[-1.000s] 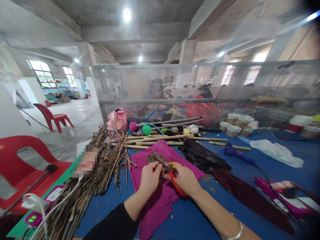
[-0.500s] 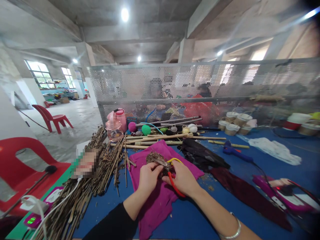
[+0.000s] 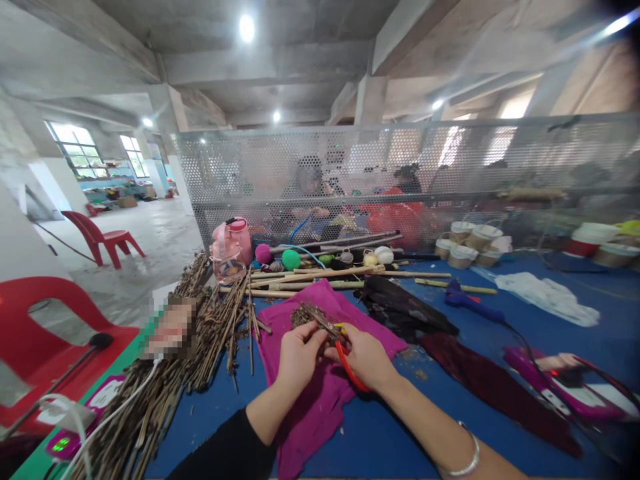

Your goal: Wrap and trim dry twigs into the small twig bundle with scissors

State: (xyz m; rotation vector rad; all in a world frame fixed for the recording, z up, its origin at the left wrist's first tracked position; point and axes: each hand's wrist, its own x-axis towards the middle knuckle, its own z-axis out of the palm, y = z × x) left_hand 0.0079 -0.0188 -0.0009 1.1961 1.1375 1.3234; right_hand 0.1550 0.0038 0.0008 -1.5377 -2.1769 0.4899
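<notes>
Twig bundle (image 3: 306, 313), on our magenta cloth (image 3: 320, 393): left hand (image 3: 299, 357) pinches it; right hand (image 3: 367, 357) closed round red-handled clippers (image 3: 340, 347).

Your left hand (image 3: 299, 355) and right hand (image 3: 367, 357) were on the cloth (image 3: 320, 393). The pile of sticks (image 3: 200, 333) lay left of your left hand, the bottle (image 3: 227, 257) behind it.

A blurred patch (image 3: 167, 329) covers something on the twigs (image 3: 150, 393). The mesh screen (image 3: 400, 173) veils people behind it. The right hand (image 3: 367, 358) hides most of the scissors' handles (image 3: 347, 367).
</notes>
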